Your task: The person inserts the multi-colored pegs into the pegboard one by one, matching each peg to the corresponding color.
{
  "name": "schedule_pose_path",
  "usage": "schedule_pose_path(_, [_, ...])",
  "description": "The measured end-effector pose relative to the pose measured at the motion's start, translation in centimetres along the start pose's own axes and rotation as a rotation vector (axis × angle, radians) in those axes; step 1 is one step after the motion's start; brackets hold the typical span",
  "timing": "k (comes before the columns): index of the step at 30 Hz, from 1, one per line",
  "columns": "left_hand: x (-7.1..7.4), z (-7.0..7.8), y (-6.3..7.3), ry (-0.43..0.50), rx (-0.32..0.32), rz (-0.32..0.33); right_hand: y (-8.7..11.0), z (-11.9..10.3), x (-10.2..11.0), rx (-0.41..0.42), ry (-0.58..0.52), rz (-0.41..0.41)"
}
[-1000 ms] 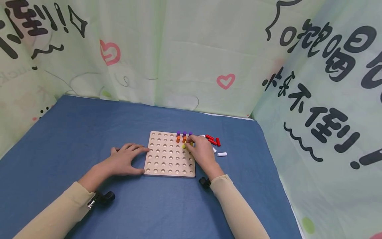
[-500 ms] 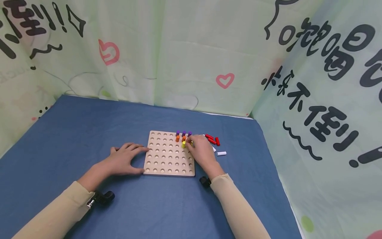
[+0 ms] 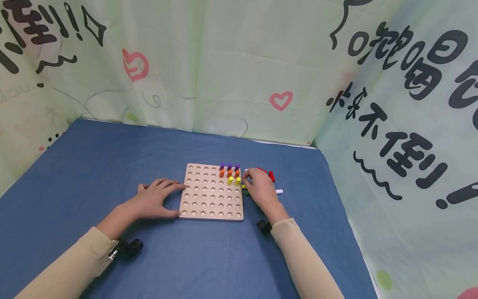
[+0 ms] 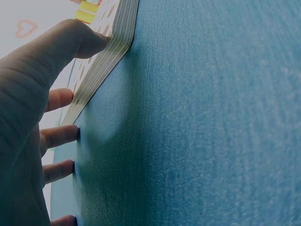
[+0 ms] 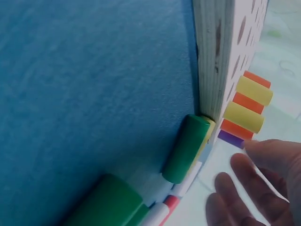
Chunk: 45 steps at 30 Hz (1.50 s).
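A pale wooden pegboard point(image 3: 217, 209) lies on the blue cloth. Purple pegs point(image 3: 229, 167), orange pegs point(image 3: 222, 173) and two yellow pegs point(image 3: 230, 180) stand upright in its far right holes. My left hand point(image 3: 158, 200) steadies the board's left side; the thumb touches its near corner and the fingers are spread. Just off the right edge hovers my right hand point(image 3: 261, 189), its fingers loosely bent, with nothing seen between thumb and fingers in the right wrist view. Beneath it lie a loose yellow peg point(image 3: 244, 187) and green pegs point(image 5: 186, 148), partly hidden in the head view.
Loose red pegs point(image 3: 271, 177) and a white peg point(image 3: 279, 192) lie to the right of my right hand. Blue cloth point(image 3: 179, 265) covers the table. A printed curtain point(image 3: 231, 62) stands behind and along both sides.
My right hand has let go of the second yellow peg, which now stands in its hole, and has moved right, off the board. My left hand stays in place.
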<state>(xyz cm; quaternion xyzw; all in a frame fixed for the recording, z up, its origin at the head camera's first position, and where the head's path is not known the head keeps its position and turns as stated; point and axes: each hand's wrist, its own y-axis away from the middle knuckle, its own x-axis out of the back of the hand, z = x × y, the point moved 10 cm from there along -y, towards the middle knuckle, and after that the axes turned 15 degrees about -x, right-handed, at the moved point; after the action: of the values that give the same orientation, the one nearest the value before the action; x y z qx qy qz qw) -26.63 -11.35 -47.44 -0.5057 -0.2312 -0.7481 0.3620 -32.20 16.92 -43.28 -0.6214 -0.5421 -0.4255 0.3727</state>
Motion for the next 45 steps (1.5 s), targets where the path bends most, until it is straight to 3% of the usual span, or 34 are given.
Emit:
schedule_pose_path(11, [0.0, 0.0, -0.1, 0.002, -0.004, 0.01, 0.0, 1.3, -2.0, -0.078, 0.042, -0.164])
schedule_pose_path(22, [0.0, 0.0, -0.2, 0.002, -0.003, 0.006, -0.5, 1.2, -2.5, -0.066, 0.045, -0.169])
schedule_pose_path(32, [0.1, -0.1, -0.2, -0.006, 0.001, 0.003, -0.3, 0.2, -0.6, 0.024, -0.051, -0.01])
schedule_pose_path(45, [-0.1, -0.2, -0.1, 0.0, 0.004, -0.002, 1.2, -2.7, 1.9, 0.173, -0.179, 0.118])
